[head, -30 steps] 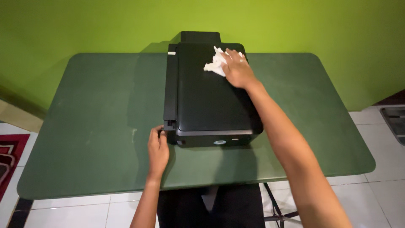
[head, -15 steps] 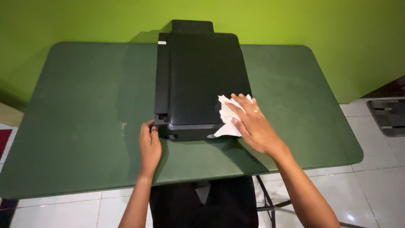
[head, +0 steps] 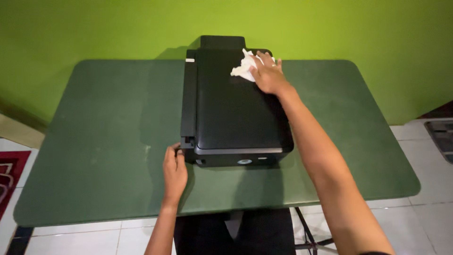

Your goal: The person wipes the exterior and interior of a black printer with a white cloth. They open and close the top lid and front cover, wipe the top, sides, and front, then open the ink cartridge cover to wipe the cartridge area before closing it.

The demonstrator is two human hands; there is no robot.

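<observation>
One black printer (head: 236, 108) sits on one green counter (head: 94, 141) in front of me. One crumpled white tissue (head: 243, 67) lies on the printer's lid. Two hands are mine: my right hand (head: 268, 75), one ring on a finger, and my left hand (head: 175, 172). One patterned red rug (head: 12, 172) shows at the floor's left edge.

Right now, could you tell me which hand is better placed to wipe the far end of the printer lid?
The right hand: it presses the white tissue on the printer lid's far end. The left hand rests at the near left corner.
</observation>
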